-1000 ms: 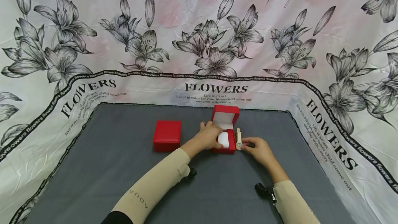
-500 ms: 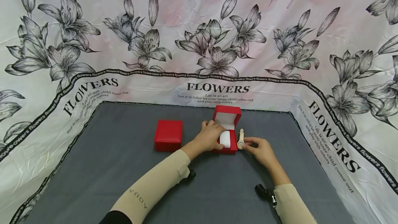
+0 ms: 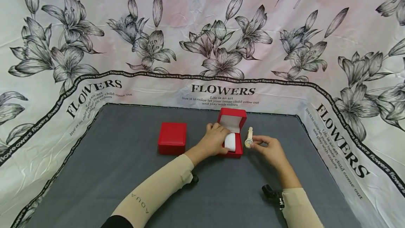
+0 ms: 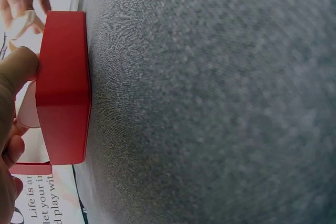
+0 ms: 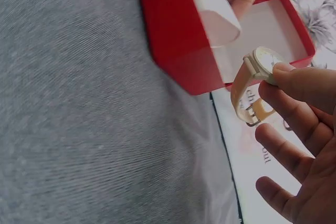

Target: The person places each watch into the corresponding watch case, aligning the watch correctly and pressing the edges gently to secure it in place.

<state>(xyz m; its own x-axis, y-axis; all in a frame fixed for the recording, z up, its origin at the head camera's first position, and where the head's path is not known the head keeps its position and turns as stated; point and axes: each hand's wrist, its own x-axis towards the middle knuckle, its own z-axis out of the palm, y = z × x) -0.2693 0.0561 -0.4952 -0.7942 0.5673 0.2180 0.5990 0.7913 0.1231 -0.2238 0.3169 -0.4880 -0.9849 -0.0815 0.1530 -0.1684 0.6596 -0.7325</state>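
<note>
My left hand (image 3: 215, 140) reaches over the opened red watch box (image 3: 233, 154) and grips the white cushion (image 3: 230, 142) inside it, thumb at the front rim and fingers behind. Between thumb and index finger, my right hand (image 3: 268, 150) pinches a cream-strapped wristwatch (image 3: 249, 138) by its round case, just right of the box. In the right wrist view the watch (image 5: 242, 85) hangs with its strap curved below the dial, and the other fingers are spread. There the cushion (image 5: 218, 22) stands above the box rim. In the left wrist view the thumb covers part of the rim.
A second red box (image 3: 172, 138), closed, stands to the left of the opened one. Both boxes stand on a grey cloth (image 3: 126, 171) bordered by white flowered fabric (image 3: 152, 87). The raised lid (image 3: 232, 119) leans back behind the cushion.
The watch has come up and slightly right, away from the box's right side, in my right hand. My left hand stays in place at the box.
</note>
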